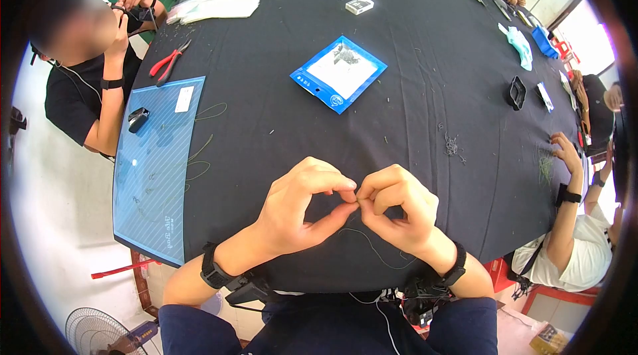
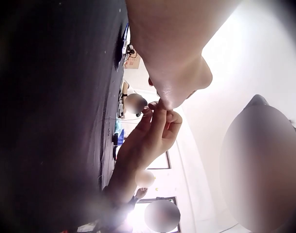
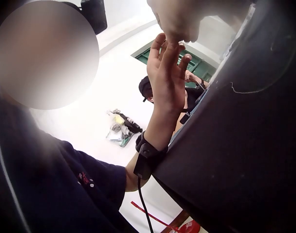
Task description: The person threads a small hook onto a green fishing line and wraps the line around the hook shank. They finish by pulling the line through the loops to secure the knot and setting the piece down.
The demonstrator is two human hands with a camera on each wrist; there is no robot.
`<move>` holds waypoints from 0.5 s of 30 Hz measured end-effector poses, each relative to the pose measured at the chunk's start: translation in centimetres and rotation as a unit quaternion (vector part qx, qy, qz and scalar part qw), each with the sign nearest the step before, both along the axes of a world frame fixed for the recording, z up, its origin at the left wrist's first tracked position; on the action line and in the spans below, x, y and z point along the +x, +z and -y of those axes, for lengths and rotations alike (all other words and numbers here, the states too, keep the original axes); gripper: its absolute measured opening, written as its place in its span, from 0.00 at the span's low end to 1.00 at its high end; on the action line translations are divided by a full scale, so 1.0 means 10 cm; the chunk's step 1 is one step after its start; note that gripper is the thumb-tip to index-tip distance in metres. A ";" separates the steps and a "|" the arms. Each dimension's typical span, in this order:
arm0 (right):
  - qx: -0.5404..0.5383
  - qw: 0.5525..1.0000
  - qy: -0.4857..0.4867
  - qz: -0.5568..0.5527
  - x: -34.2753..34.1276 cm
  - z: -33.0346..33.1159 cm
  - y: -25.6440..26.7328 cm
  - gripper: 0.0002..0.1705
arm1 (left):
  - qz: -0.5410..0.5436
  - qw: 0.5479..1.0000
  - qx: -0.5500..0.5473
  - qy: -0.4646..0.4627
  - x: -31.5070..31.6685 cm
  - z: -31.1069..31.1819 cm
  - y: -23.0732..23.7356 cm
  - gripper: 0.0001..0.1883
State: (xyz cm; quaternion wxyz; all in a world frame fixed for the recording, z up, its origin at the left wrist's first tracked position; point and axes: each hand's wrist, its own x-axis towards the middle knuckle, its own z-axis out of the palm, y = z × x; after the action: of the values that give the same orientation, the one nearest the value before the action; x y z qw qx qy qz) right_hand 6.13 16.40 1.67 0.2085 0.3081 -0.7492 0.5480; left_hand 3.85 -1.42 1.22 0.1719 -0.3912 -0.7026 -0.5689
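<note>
My left hand [image 1: 296,205] and right hand [image 1: 402,209] meet fingertip to fingertip above the black tablecloth, thumb and index finger of each pinched together. Between them they pinch a thin green line, whose part at the fingertips is too small to make out. A loose curve of this line [image 1: 372,247] shows below the hands, near the table's front edge. The left wrist view has the right hand [image 2: 150,138] touching the left hand [image 2: 172,58]; in the right wrist view the line [image 3: 250,91] appears beyond the hands against the dark cloth.
A blue-edged packet [image 1: 340,76] lies ahead, a small white box [image 1: 359,5] farther back. At left are a blue mat [image 1: 156,169], a black clip [image 1: 138,120] and red-handled pliers [image 1: 170,63]. Tangled thread [image 1: 452,148] lies right. Other people sit on both sides.
</note>
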 end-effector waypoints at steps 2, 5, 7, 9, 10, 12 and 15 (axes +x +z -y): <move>-0.003 1.000 -0.001 0.003 0.01 0.00 0.00 0.17 | 0.002 1.000 -0.005 -0.001 0.00 0.00 0.00 0.24; -0.010 1.000 0.002 0.009 0.01 -0.01 0.01 0.17 | 0.019 1.000 0.000 -0.006 0.01 0.01 0.00 0.24; -0.013 1.000 0.002 0.013 0.01 -0.01 0.02 0.17 | 0.021 1.000 0.001 -0.010 0.02 0.01 0.00 0.24; -0.015 1.000 0.000 0.017 0.02 -0.01 0.02 0.17 | 0.015 1.000 0.007 -0.014 0.02 0.01 0.01 0.25; -0.017 1.000 0.002 0.021 0.02 -0.01 0.01 0.17 | 0.012 1.000 0.009 -0.016 0.02 0.01 0.02 0.25; -0.019 0.999 0.004 0.029 0.02 -0.02 0.01 0.16 | 0.018 1.000 0.019 -0.017 0.02 0.01 -0.01 0.25; -0.036 0.998 0.017 0.051 0.02 -0.02 0.01 0.16 | 0.021 0.999 0.025 -0.017 0.02 0.02 -0.05 0.26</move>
State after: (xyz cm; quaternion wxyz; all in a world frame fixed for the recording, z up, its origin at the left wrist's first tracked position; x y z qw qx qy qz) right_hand 6.36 16.64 1.80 0.1718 0.2847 -0.7332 0.5932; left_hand 4.02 -1.65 0.77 0.1572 -0.3869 -0.6850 -0.5969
